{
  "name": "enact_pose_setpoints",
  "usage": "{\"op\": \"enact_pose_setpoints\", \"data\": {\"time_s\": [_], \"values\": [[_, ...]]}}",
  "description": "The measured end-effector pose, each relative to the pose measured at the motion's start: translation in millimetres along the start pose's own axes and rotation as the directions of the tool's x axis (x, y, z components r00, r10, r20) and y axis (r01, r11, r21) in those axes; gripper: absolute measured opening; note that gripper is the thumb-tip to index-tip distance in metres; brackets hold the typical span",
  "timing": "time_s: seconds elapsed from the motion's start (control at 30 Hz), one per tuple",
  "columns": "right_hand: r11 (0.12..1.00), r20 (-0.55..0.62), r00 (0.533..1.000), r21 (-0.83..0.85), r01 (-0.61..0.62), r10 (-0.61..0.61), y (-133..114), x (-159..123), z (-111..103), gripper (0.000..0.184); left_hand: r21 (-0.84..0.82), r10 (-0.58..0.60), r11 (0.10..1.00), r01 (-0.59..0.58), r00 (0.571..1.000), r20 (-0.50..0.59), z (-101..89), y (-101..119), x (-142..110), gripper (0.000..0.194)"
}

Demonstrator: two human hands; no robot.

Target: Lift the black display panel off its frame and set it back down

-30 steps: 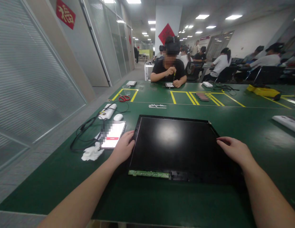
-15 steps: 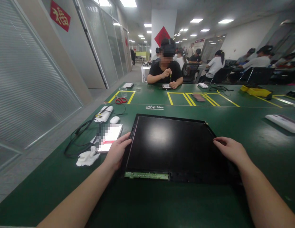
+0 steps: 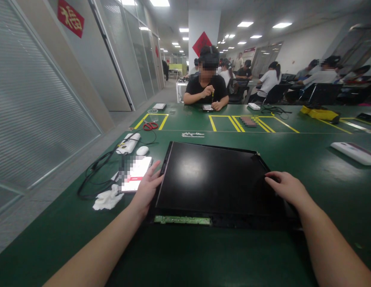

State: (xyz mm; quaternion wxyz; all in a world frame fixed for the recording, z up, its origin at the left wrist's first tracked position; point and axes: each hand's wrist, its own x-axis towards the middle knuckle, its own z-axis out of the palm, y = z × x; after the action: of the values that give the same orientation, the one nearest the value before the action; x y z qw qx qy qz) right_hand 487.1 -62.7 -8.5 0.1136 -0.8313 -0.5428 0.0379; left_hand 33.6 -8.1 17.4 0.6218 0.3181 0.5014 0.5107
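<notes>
In front of me is a dark LCD panel (image 3: 215, 179) in a black frame, with a light glaring off its glossy face. A strip of green circuit board (image 3: 182, 220) shows along its near edge, on the left. At the panel's left edge, my left hand (image 3: 146, 189) touches the frame with its fingers apart. My right hand (image 3: 283, 187) has thumb and forefinger closed on the right edge; its other fingers are partly hidden. Whether the panel rests fully on the table I cannot tell.
Left of the panel lie a lit phone or tablet (image 3: 136, 177), crumpled tissue (image 3: 107, 198), a white mouse (image 3: 142, 150), black cables (image 3: 92, 175) and red scissors (image 3: 150, 126). Small white parts (image 3: 193, 135) lie beyond it. A co-worker (image 3: 206, 83) sits opposite, holding a thin tool.
My left hand's fingers have spread from their closer hold on the panel's left edge. My right hand keeps its place on the right edge. The whole view has shifted slightly.
</notes>
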Motion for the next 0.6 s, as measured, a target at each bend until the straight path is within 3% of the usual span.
{"op": "enact_pose_setpoints", "data": {"time_s": [0.27, 0.4, 0.6], "values": [[0.999, 0.019, 1.000, 0.034, -0.020, 0.019, 2.7, 1.9, 1.5, 0.045, -0.016, -0.003, 1.000, 0.003, 1.000, 0.025, -2.3, -3.6, -0.1, 0.065], [0.999, 0.010, 1.000, 0.043, -0.009, 0.008, 1.4, 0.9, 0.5, 0.045, 0.096, -0.001, 0.995, -0.002, 0.999, 0.033, 1.8, 2.6, -7.5, 0.064], [0.999, 0.018, 1.000, 0.042, -0.019, 0.019, -0.1, -0.1, 0.2, 0.045, 0.224, 0.100, 0.968, -0.114, 0.992, 0.072, 3.9, 4.6, -13.7, 0.056]]}}
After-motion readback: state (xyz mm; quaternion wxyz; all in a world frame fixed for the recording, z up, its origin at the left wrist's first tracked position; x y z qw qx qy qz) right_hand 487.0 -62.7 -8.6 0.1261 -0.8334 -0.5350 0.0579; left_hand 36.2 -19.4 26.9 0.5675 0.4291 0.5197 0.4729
